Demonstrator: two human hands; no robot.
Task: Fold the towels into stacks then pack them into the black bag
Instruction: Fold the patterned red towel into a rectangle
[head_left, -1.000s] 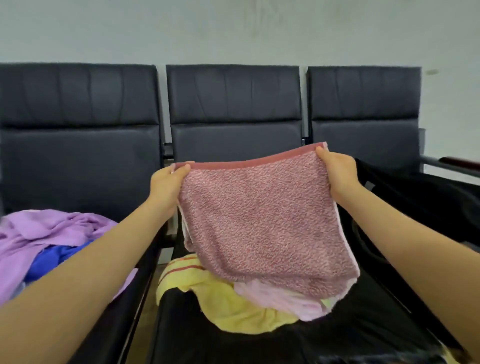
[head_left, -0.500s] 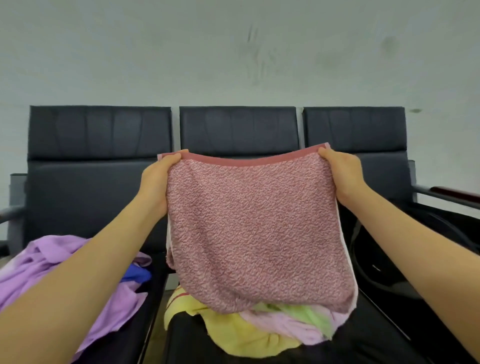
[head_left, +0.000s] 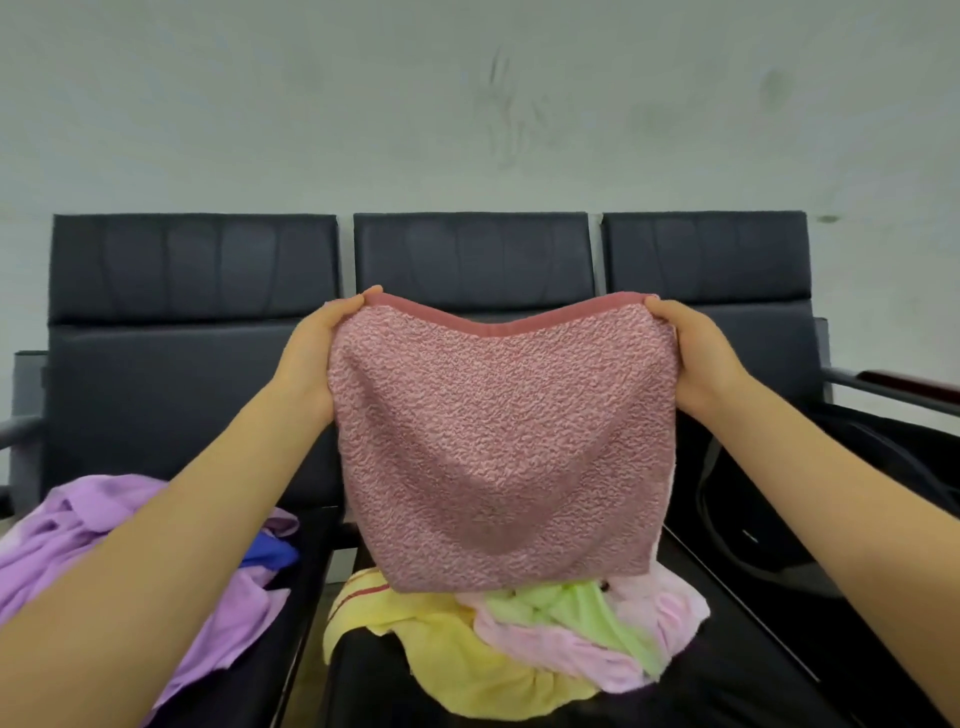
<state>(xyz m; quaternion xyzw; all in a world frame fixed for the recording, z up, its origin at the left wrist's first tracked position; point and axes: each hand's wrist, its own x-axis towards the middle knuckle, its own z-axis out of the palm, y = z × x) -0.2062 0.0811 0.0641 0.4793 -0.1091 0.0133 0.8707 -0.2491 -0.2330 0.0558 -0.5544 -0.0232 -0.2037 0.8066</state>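
I hold a pink-red towel (head_left: 498, 447) up in front of the middle seat. My left hand (head_left: 311, 353) pinches its top left corner and my right hand (head_left: 696, 353) pinches its top right corner. The top edge sags between them and the towel hangs doubled. Below it on the middle seat lies a loose heap: a yellow towel (head_left: 457, 654), a light green towel (head_left: 571, 608) and a pale pink towel (head_left: 644, 639). The black bag (head_left: 810, 499) sits on the right seat, partly hidden by my right arm.
A row of three black chairs (head_left: 192, 322) stands against a pale wall. On the left seat lie a crumpled purple cloth (head_left: 104, 530) and a blue cloth (head_left: 270, 551). A metal armrest (head_left: 893, 384) juts out at the far right.
My hands have come closer together, so the towel's top edge now sags in the middle. The view has tilted up, showing more wall.
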